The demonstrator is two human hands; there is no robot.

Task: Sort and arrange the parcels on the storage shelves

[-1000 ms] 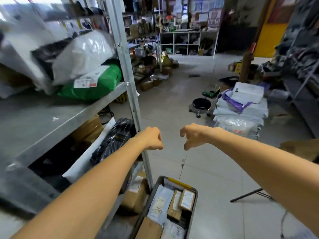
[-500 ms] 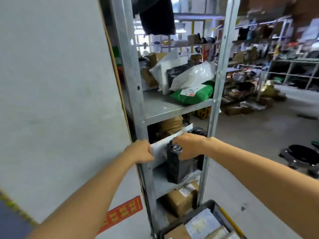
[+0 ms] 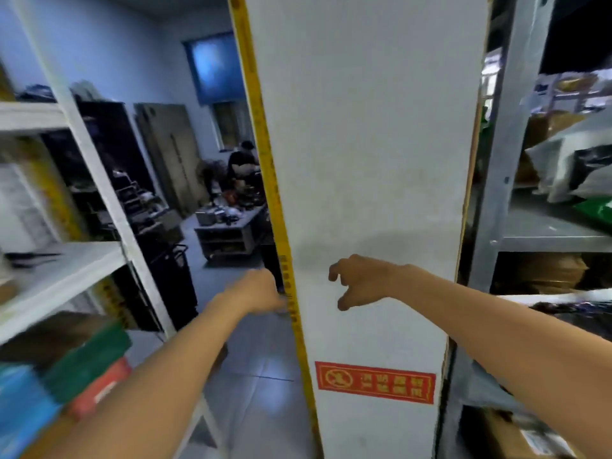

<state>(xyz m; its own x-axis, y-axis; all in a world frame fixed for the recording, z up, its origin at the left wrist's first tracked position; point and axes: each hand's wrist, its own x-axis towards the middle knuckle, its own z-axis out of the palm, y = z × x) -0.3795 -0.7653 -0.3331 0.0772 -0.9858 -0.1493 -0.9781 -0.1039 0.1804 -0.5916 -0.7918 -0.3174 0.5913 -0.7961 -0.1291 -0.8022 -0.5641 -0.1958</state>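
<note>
In front of the white pillar (image 3: 364, 160), seen from the head camera, the person has both arms stretched forward and neither hand is on a parcel. The left hand (image 3: 256, 291) sits against the pillar's yellow edge strip (image 3: 265, 160). It shows only its back and is smeared by blur, so I cannot tell whether its fingers are closed or hold anything. The right hand (image 3: 361, 279) hangs before the pillar face, its fingers (image 3: 334, 271) loosely curled and apart from the thumb, with nothing between them.

The parcels nearest the hands lie to the right, on the grey metal shelf (image 3: 546, 236) beside the pillar. White bags (image 3: 569, 170) and a green parcel (image 3: 596, 210) rest on the upper level, with cardboard boxes (image 3: 543, 270) below. A flat white parcel (image 3: 556, 297) pokes out just behind the right forearm, its visible edge running roughly across the view. The right hand is plainly the nearer one, and I judge it would have to swing rightward, away from the pillar, to reach it.

Off to the left stands a white shelf (image 3: 59, 270) with a green box (image 3: 89, 356) and a red box (image 3: 102, 389), well apart from both hands.
</note>
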